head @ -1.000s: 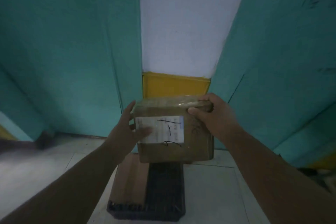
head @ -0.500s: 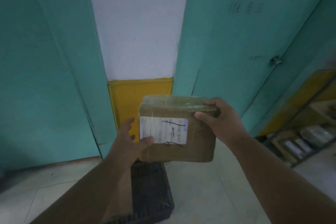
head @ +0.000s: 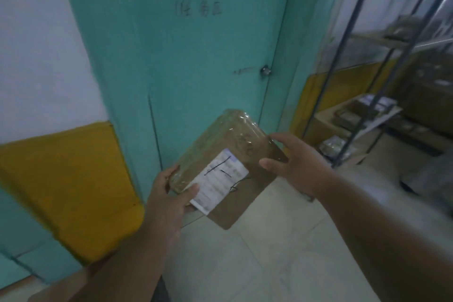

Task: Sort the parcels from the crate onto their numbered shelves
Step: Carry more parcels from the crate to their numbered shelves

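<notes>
I hold a brown cardboard parcel (head: 228, 147), wrapped in clear tape, tilted in front of me. A white label (head: 218, 180) with black pen marks is stuck on its face. My left hand (head: 171, 193) grips its lower left corner, thumb on the label's edge. My right hand (head: 291, 164) holds the parcel's right side, thumb on the front and fingers behind. The crate is out of view.
A teal door (head: 186, 56) with a round knob (head: 265, 70) stands straight ahead. A white and yellow wall (head: 61, 179) is at the left. A metal shelf rack (head: 362, 115) with several parcels stands at the right. Pale tiled floor (head: 257, 260) lies below.
The view has swung to the right, bringing the shelf rack into sight and dropping the crate out of view. The parcel has tilted, its right end now higher.
</notes>
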Motion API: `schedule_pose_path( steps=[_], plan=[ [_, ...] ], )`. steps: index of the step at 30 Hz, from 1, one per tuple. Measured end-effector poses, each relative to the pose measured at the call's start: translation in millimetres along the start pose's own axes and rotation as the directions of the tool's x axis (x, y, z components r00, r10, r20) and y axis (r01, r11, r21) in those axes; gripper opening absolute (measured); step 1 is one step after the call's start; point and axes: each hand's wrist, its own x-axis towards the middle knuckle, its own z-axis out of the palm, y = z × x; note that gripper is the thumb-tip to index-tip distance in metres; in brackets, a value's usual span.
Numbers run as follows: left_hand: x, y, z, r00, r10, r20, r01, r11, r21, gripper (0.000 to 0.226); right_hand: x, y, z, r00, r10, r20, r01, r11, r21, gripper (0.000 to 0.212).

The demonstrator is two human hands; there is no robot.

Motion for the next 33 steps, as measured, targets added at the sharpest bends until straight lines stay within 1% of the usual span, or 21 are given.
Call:
schedule_pose_path(
  steps=[1,2,4,6,9,11,13,15,17,19,21,22,24,26,27,28,30,31,33],
  plan=[
    [0,-6,25,1.000,-0.012,0.017,0.013,0.999,-0.041,0.061,1,22,-11,0.999,0.036,0.022,-0.037,0.998,0.047,0.073],
    [0,-13,50,0.999,-0.021,0.027,0.023,0.997,-0.069,0.060,2,42,-22,0.997,0.069,0.025,-0.072,0.988,0.139,0.074],
    [-2,-25,101,0.997,-0.043,0.064,0.050,0.993,-0.110,0.060,5,75,-45,0.993,0.114,-0.034,-0.095,0.934,0.344,0.076],
    [2,-37,145,0.990,-0.084,0.115,0.098,0.988,-0.119,0.059,14,102,-70,0.978,0.166,-0.123,-0.096,0.895,0.436,0.076],
    [18,-51,200,0.975,-0.124,0.186,0.138,0.988,-0.064,0.054,32,143,-106,0.943,0.250,-0.219,-0.099,0.842,0.531,0.074],
    [32,-58,234,0.971,-0.115,0.209,0.103,0.992,0.067,0.051,48,172,-128,0.920,0.285,-0.269,-0.106,0.842,0.530,0.066],
    [47,-65,269,0.971,-0.090,0.221,0.045,0.978,0.202,0.055,65,195,-148,0.898,0.301,-0.322,-0.121,0.871,0.477,0.057],
    [64,-74,305,0.967,-0.047,0.251,-0.041,0.942,0.334,0.052,81,219,-166,0.875,0.309,-0.373,-0.126,0.888,0.442,0.055],
    [84,-85,346,0.942,-0.021,0.336,-0.128,0.901,0.414,0.046,95,245,-186,0.842,0.336,-0.421,-0.153,0.899,0.411,0.057],
    [102,-94,393,0.899,-0.015,0.438,-0.204,0.870,0.449,0.038,103,270,-214,0.806,0.374,-0.459,-0.202,0.902,0.381,0.055],
    [113,-102,443,0.841,-0.043,0.540,-0.246,0.858,0.452,0.038,104,296,-246,0.777,0.414,-0.474,-0.259,0.897,0.359,0.057],
    [116,-105,470,0.794,-0.060,0.604,-0.263,0.863,0.432,0.040,102,309,-265,0.759,0.431,-0.488,-0.285,0.894,0.346,0.059],
    [117,-110,523,0.665,-0.101,0.740,-0.313,0.862,0.399,0.053,96,339,-298,0.717,0.463,-0.522,-0.328,0.884,0.333,0.060],
    [114,-120,573,0.547,-0.166,0.821,-0.367,0.833,0.413,0.067,90,371,-326,0.659,0.498,-0.564,-0.361,0.867,0.343,0.059],
    [113,-127,596,0.503,-0.193,0.842,-0.395,0.816,0.423,0.071,87,388,-339,0.630,0.508,-0.587,-0.375,0.861,0.343,0.060],
    [111,-134,619,0.478,-0.210,0.853,-0.422,0.797,0.433,0.075,84,405,-351,0.601,0.518,-0.608,-0.391,0.855,0.342,0.064],
    [107,-149,666,0.454,-0.242,0.858,-0.471,0.752,0.461,0.085,79,441,-375,0.556,0.535,-0.636,-0.416,0.842,0.344,0.074],
    [105,-158,691,0.438,-0.249,0.864,-0.471,0.755,0.456,0.087,77,461,-388,0.545,0.532,-0.648,-0.418,0.842,0.340,0.078],
    [102,-176,740,0.417,-0.229,0.880,-0.449,0.790,0.418,0.080,79,499,-417,0.547,0.499,-0.672,-0.416,0.859,0.299,0.086]
  ],
)
